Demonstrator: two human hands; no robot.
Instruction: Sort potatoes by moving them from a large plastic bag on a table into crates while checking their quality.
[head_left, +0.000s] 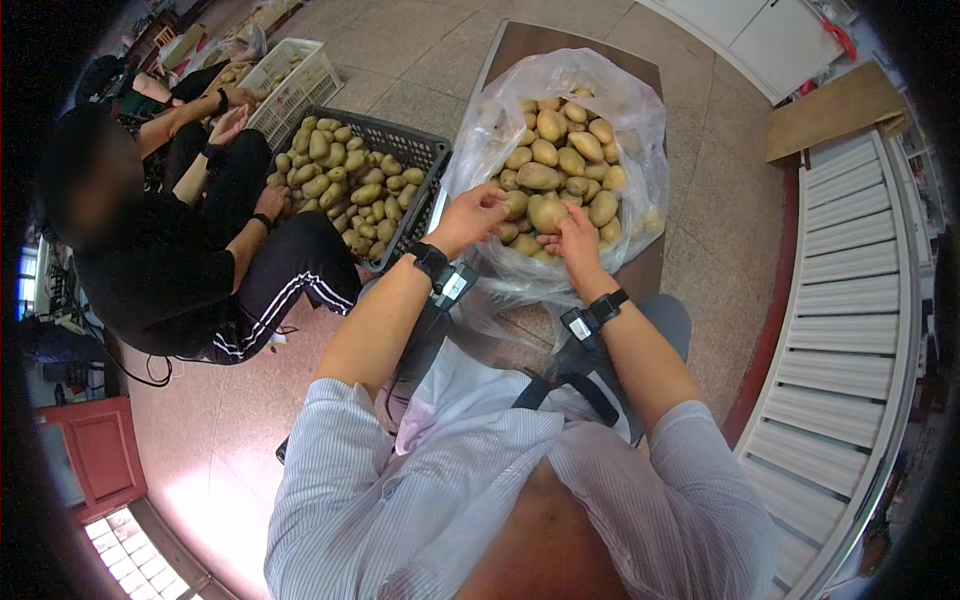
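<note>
A clear plastic bag (637, 172) full of potatoes (538, 176) lies open on a dark wooden bench (641, 66) before me. Above the near part of the pile, my right hand (579, 241) grips a large round potato (546, 214) with its fingertips. To its left, my left hand (474, 216) has its thumb and fingers on a smaller potato (515, 204) at the bag's near left side. Both wrists wear black straps with small devices.
A black plastic crate (390, 135) of potatoes stands left of the bench. Beside it sits a person in black (165, 277), one hand at the crate's edge. A white crate (319, 75) and another person's arms are farther back. A white radiator (840, 330) runs along the right.
</note>
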